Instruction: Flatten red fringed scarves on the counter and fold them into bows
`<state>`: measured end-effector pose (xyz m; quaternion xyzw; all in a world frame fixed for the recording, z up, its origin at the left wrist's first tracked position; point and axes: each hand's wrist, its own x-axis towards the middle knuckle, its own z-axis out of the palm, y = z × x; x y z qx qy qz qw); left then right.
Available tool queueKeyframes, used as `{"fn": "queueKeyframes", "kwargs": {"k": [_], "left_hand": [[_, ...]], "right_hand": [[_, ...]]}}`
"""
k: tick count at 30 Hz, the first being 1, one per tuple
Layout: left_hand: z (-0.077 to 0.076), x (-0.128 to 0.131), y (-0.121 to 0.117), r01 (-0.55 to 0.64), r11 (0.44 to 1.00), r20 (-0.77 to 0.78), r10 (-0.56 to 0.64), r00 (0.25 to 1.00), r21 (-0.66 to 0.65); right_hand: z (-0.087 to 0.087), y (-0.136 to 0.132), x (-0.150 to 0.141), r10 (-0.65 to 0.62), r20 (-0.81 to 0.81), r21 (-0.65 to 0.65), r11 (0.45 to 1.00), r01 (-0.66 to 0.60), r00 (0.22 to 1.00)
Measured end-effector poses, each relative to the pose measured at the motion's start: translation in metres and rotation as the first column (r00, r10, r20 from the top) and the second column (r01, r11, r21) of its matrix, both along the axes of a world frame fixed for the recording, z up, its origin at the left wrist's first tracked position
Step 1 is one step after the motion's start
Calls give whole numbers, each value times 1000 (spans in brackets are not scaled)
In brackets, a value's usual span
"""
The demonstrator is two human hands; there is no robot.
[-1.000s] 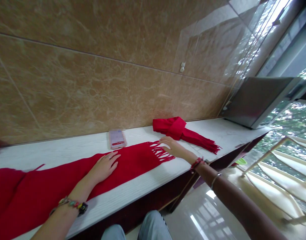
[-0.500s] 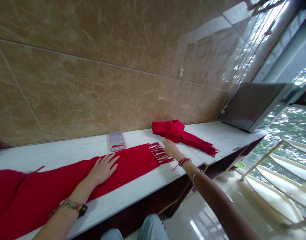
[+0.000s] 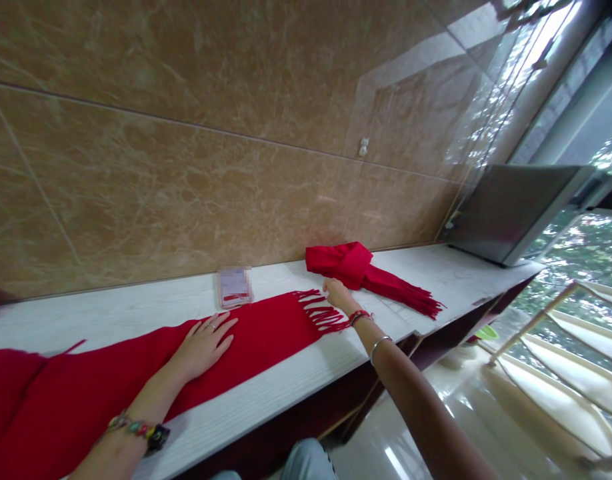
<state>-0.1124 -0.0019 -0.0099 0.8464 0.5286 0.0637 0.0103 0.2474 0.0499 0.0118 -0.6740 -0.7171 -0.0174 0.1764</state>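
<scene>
A long red scarf [image 3: 111, 373] lies stretched along a white counter [image 3: 281, 377]. My left hand [image 3: 203, 343] rests flat on the scarf's middle, fingers spread. My right hand [image 3: 339, 295] reaches to the scarf's fringed end [image 3: 319, 310], its fingers curled at the tassels; what they pinch, if anything, is hidden. A second red scarf [image 3: 359, 267], knotted and bundled, lies just beyond my right hand.
A phone [image 3: 235, 285] lies on the counter against the brown tiled wall [image 3: 186, 167]. A grey box-like appliance [image 3: 511, 210] stands at the counter's far right end. A wooden rack [image 3: 561, 320] stands beside the window. My knees show below the counter edge.
My right hand has drawn in from the counter beside the fringe to the fringe's far corner and curled its fingers. The left hand has stayed flat on the scarf.
</scene>
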Motion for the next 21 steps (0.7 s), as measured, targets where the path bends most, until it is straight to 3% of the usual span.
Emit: {"fn": "queueKeyframes", "kwargs": {"k": [3,6,8,11,16,18,21], "left_hand": [[-1,0,1,1,1000,-4,-1,1000,5],[-1,0,1,10,1000,8,-10,1000,15],[0,0,0,14,1000,10,-14,1000,19],[2,-1,-1,13,1000,-3,-13,1000,2],[7,0,-1,12,999,-1,-12,1000,-41],[9,0,-2,10,998,-4,-10,1000,-55],[11,0,-1,14,997,-1,-14,1000,-71]], "right_hand": [[10,2,-9,53,-10,64,997,-52,999],[12,10,-38,257,-14,75,964,-256,966],[6,16,-55,320,-21,41,947,-319,947],[-6,27,-60,206,-37,-6,978,-207,978],[-15,36,-29,10,-56,19,1000,-9,998],[-12,38,-22,6,-53,40,999,-4,999],[-8,38,-25,96,-41,64,994,-93,995]]}}
